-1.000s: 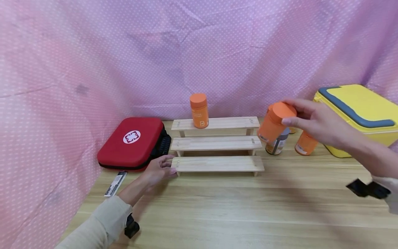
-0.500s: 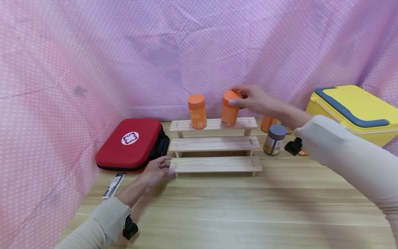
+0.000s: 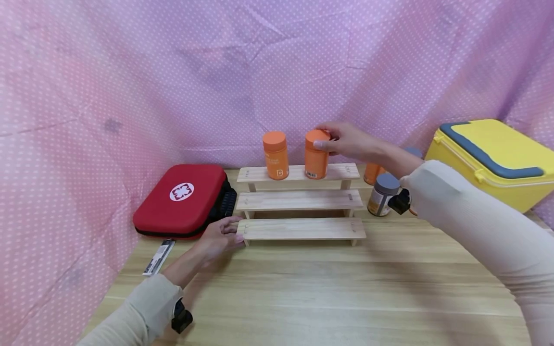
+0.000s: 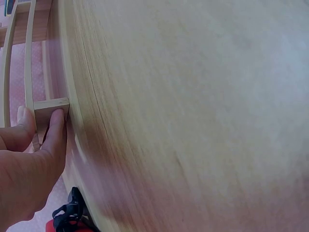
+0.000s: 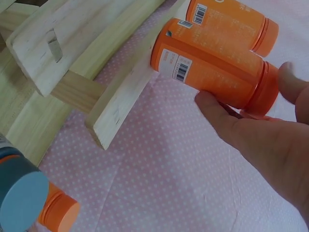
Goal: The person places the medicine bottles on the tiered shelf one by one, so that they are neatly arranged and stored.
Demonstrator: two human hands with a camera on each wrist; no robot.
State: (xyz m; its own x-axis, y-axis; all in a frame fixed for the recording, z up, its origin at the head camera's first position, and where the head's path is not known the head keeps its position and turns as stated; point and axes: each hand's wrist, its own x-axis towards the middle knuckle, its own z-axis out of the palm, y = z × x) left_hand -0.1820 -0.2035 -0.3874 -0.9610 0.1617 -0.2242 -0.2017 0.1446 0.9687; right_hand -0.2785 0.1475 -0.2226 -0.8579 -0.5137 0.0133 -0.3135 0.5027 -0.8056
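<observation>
A three-step wooden rack (image 3: 300, 201) stands on the table. On its top step two orange pill bottles stand upright side by side. The left bottle (image 3: 276, 156) is untouched. My right hand (image 3: 348, 143) holds the right bottle (image 3: 316, 159) near its cap, thumb on the front side; in the right wrist view this bottle's base (image 5: 159, 50) sits at the top board. My left hand (image 3: 218, 238) grips the left end of the lowest step. In the left wrist view a finger presses the step's leg (image 4: 50, 108), with the thumb by the board's edge.
A red first-aid case (image 3: 182, 199) lies left of the rack, a small labelled packet (image 3: 159, 257) in front of it. To the right stand a grey-capped bottle (image 3: 383, 194), an orange bottle (image 3: 372, 173) and a yellow box (image 3: 491, 158). A pink dotted cloth (image 3: 259, 72) hangs behind.
My right hand has carried the orange bottle left from beside the rack onto the top step, right of the other bottle. My left hand has stayed at the lowest step.
</observation>
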